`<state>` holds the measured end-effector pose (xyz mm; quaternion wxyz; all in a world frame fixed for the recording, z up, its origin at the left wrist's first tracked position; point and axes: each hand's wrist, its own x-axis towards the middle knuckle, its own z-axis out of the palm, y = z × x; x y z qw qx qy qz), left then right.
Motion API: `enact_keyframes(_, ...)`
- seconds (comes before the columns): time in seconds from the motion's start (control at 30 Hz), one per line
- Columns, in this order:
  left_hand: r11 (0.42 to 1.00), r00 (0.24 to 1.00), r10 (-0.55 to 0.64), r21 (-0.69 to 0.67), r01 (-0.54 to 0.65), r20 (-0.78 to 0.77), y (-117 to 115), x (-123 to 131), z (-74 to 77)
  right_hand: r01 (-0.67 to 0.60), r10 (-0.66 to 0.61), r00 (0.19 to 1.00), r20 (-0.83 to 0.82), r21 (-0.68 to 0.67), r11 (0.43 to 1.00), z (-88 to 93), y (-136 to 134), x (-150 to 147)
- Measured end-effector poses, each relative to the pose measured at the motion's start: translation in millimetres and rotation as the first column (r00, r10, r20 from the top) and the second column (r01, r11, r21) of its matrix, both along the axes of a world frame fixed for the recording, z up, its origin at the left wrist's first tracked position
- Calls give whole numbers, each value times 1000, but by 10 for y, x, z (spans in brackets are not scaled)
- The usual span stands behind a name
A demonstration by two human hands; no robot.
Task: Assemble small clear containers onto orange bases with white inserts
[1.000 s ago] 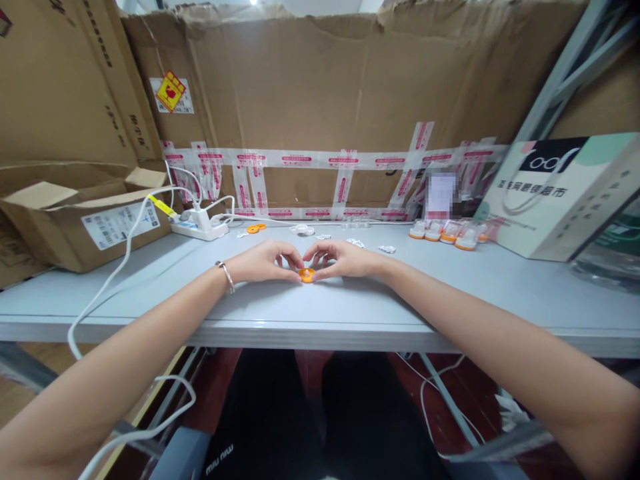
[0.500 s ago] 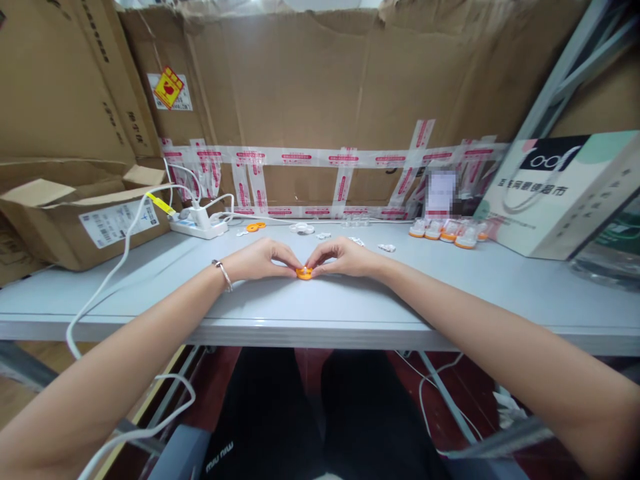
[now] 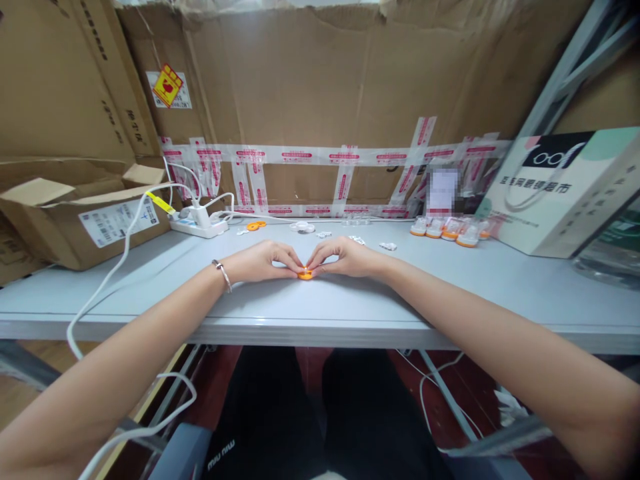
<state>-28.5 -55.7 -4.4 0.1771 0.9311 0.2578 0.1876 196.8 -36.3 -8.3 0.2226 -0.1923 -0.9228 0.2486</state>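
Observation:
A small round orange plastic part (image 3: 305,275) sits on the tabletop in front of me, with something small and pale at its top. My left hand (image 3: 267,260) pinches it from the left with bent thumb and fingers; a bracelet circles that wrist. From the other side my right hand (image 3: 345,257) pinches the same part. The fingertips of both hands nearly meet over it and hide some of it. Beyond the hands lie orange rings (image 3: 257,226), a white round part (image 3: 303,228) and several little white pieces (image 3: 387,246).
Several clear-topped pieces with orange bases (image 3: 468,235) stand at the back right, beside a paper bag (image 3: 535,193). A white power strip (image 3: 200,227) with cables is at the back left, near an open carton (image 3: 85,213). A big cardboard box (image 3: 300,87) walls off the back.
Both hands stay on the orange part, with only a slight shift of the fingers. The view has moved very slightly.

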Motion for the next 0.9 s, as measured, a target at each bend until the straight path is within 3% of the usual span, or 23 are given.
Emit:
enact_keyframes(0.23, 997, 1000, -9, 79, 8, 11, -47, 30, -35, 9, -9, 998, 66, 3, 1000, 87, -64, 30)
enact_keyframes(0.4, 976, 1000, -22, 217, 24, -14, -49, 36, -88, -9, 9, 1000, -2, -28, 1000, -16, -5, 52)
enact_keyframes(0.47, 943, 997, -34, 327, 53, -62, -61, 36, -116, -25, 24, 998, -58, -22, 999, -83, 1, 65)
enact_keyframes(0.57, 850, 989, -41, 516, 107, -139, -117, 44, -163, -64, 62, 993, -105, -15, 998, -148, -37, 96)
enact_keyframes(0.7, 735, 992, -26, 670, 104, -125, -228, 70, -203, -88, 89, 991, -100, 17, 996, -157, -142, 144)
enact_keyframes(0.8, 723, 992, -70, 680, 124, -107, -296, 79, -200, -97, 99, 992, -76, 29, 995, -154, -212, 171)
enact_keyframes(0.9, 746, 991, -90, 653, 131, -97, -327, 73, -188, -93, 96, 993, -72, 41, 995, -166, -257, 181)
